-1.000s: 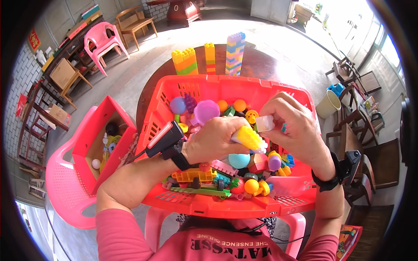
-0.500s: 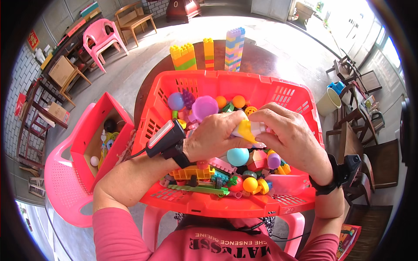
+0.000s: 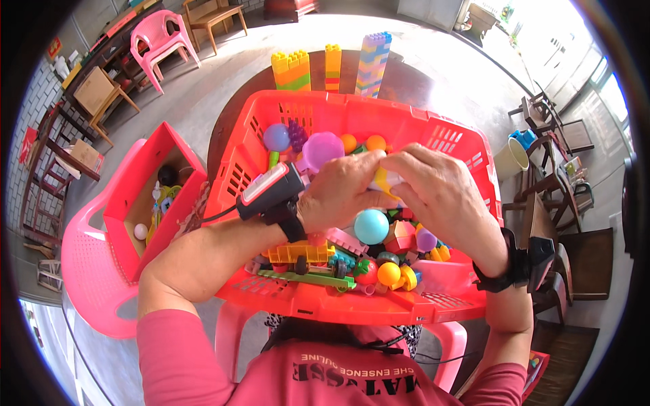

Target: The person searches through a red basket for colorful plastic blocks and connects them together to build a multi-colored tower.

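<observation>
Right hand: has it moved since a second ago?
Yes. The right hand has shifted left along the red basket rim, meeting the left hand around a yellow piece.

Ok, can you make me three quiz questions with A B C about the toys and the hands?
1. Where do the block towers stand?
A. On the table beyond the red basket
B. Inside the pink box
C. On a chair

2. What colour is the ball just below the hands?
A. Black
B. Light blue
C. White

3. What are the left hand and right hand doing?
A. Resting flat on the table
B. Hanging apart, holding nothing
C. Meeting over the basket on a small yellow piece

Answers: 1 A, three towers rise behind the basket's far rim. 2 B, it looks pale blue. 3 C, both hands close on the yellow piece.
</observation>
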Motion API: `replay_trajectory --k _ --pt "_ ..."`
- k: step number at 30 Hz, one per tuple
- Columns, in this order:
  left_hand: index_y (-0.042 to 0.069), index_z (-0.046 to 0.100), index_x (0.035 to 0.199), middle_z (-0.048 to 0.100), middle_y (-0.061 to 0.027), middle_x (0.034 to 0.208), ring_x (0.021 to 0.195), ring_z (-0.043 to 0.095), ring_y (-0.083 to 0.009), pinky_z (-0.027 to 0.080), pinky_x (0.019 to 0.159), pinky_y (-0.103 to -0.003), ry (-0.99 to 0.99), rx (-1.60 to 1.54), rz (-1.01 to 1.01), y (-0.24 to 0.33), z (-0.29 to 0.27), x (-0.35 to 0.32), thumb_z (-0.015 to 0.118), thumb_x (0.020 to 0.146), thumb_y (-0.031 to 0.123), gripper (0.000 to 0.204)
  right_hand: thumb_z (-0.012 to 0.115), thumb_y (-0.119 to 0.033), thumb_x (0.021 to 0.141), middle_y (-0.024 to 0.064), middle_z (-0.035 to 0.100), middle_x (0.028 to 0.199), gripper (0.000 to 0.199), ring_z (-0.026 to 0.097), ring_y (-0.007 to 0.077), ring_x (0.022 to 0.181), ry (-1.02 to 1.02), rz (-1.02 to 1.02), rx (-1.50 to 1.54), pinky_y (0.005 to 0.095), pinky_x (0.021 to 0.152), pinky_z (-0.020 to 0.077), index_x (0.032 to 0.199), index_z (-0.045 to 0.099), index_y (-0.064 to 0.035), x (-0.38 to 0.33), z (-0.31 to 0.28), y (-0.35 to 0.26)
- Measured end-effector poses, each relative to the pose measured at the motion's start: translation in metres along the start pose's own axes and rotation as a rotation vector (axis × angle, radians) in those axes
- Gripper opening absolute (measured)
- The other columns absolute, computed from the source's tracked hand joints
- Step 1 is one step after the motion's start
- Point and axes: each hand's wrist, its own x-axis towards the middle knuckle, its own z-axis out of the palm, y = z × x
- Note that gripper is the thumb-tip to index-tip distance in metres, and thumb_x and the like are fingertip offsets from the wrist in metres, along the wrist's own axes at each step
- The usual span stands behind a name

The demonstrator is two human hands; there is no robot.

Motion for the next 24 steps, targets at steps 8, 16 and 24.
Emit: replay_trajectory --k 8,16,24 --pt "0.004 0.055 0.109 0.066 -0.0083 0.093 0.086 0.067 -0.0188 0.053 0.073 -0.031 0.061 -0.374 -0.243 0.000 -0.019 0.012 0.070 0.086 0.015 0.030 0.063 -0.008 0.085 0.0104 0.063 0.112 0.049 0.062 0.0275 0.104 0.320 0.093 0.405 0.0361 0.087 0.0494 0.131 0.047 -0.0051 0.010 0.026 0.019" --pt "0.013 0.040 0.137 0.058 -0.0070 0.111 0.102 0.060 -0.0147 0.052 0.086 -0.029 0.385 -0.481 0.085 -0.018 -0.046 0.016 0.074 0.084 0.008 0.063 0.065 -0.009 0.085 0.0098 0.065 0.102 0.034 0.063 0.0215 0.095 0.223 0.393 0.637 0.0336 0.084 0.0502 0.117 0.055 -0.0028 -0.013 0.014 0.093" --pt "0.012 0.044 0.124 0.056 -0.0032 0.102 0.095 0.062 -0.0131 0.053 0.081 -0.026 0.358 -0.311 0.083 -0.022 -0.066 0.017 0.074 0.085 0.012 0.049 0.063 -0.005 0.079 0.0168 0.059 0.096 0.023 0.060 0.0357 0.092 -0.142 0.098 0.113 0.0421 0.078 0.0504 0.100 0.058 -0.0001 -0.027 0.072 0.108"
